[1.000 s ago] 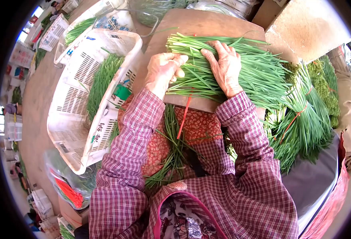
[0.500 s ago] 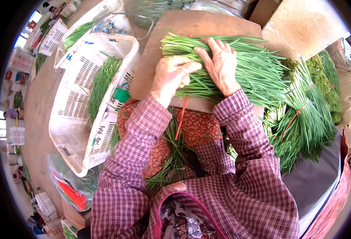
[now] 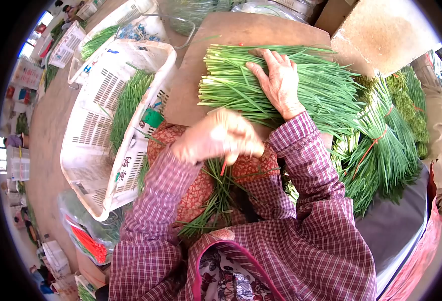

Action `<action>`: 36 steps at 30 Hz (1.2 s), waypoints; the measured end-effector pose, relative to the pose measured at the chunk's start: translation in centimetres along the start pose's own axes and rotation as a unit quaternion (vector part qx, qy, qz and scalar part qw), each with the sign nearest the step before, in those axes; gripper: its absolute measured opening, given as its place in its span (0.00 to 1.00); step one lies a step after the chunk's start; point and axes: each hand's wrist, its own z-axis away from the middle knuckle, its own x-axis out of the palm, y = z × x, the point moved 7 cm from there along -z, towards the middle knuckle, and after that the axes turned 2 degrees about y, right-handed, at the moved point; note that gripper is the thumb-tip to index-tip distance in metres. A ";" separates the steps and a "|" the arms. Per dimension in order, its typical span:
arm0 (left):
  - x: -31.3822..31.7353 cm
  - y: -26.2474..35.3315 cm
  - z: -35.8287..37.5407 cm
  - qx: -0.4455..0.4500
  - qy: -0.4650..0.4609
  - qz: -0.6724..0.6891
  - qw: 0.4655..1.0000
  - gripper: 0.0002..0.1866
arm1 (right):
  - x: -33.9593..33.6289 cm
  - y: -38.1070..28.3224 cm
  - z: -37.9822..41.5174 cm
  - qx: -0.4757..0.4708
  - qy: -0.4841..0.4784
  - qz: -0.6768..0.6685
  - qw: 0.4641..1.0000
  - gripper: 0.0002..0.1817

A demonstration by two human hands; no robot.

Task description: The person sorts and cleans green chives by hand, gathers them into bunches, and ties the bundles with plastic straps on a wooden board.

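Note:
Long green stalks [image 3: 321,90] lie in a loose pile across a brown board [image 3: 261,27], their pale ends to the left. My right hand [image 3: 280,83] rests flat on top of the pile, fingers spread. Below the pale ends, over the board's near edge, my left hand [image 3: 221,136] is smeared by motion, its fingers curled downward. Just under its fingertips shows a short piece of red tie [image 3: 224,167]; whether the fingers grip it is unclear. Loose stalks [image 3: 216,200] lie on the red patterned cloth [image 3: 196,193] in my lap.
At left stands a white crate [image 3: 93,130] holding green stalks. A clear bag with red ties [image 3: 88,241] sits below it. Tied green bundles [image 3: 381,145] are on the right, beneath a cardboard flap [image 3: 381,35]. Part of another person [image 3: 18,141] shows at far left.
My left hand has moved off the pale ends, down toward my lap, and the red tie's visible part is shorter. My right hand has stayed on the pile.

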 end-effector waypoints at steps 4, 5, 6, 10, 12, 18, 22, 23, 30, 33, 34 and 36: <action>-0.6 -3.3 5.1 0.000 0.035 -0.254 0.967 0.23 | -0.2 -0.9 -0.2 -0.047 0.022 -0.015 0.999 0.21; -1.1 -3.5 5.6 0.001 0.035 -0.255 0.966 0.23 | -0.6 -1.1 -0.2 -0.061 0.020 -0.023 0.998 0.22; -2.1 -2.6 6.5 0.054 0.106 -0.301 0.946 0.25 | -0.4 -1.6 0.0 -0.080 -0.008 0.011 0.997 0.24; -4.3 -0.8 7.8 0.081 0.181 -0.368 0.908 0.26 | 0.7 -0.2 -0.3 -0.058 -0.011 0.013 0.998 0.23; -5.4 0.5 8.0 0.117 0.237 -0.332 0.906 0.21 | 1.1 0.2 -0.5 -0.045 -0.008 0.015 0.999 0.22; -6.1 3.3 5.2 0.186 0.342 -0.163 0.907 0.08 | 1.2 1.1 -0.8 0.017 0.011 -0.010 1.000 0.21; -8.4 2.5 1.4 0.176 0.433 -0.150 0.871 0.08 | 1.0 1.3 -0.8 0.052 0.012 -0.037 0.998 0.22; -9.0 3.0 0.8 0.186 0.484 -0.171 0.838 0.08 | 0.9 1.3 -0.9 0.053 0.014 -0.038 0.998 0.22; -9.0 2.0 -2.6 0.204 0.567 -0.216 0.768 0.09 | 0.7 1.2 -0.8 0.054 0.021 -0.039 0.998 0.22; -7.7 2.7 -2.5 0.242 0.616 -0.327 0.675 0.09 | 0.7 1.1 -0.7 0.056 0.025 -0.036 0.997 0.22; -7.7 2.7 -2.7 0.225 0.621 -0.338 0.670 0.09 | 0.6 1.1 -0.7 0.055 0.034 -0.033 0.997 0.22; -7.7 3.0 -2.8 0.230 0.629 -0.350 0.655 0.08 | 0.7 1.2 -0.6 0.056 0.035 -0.030 0.997 0.22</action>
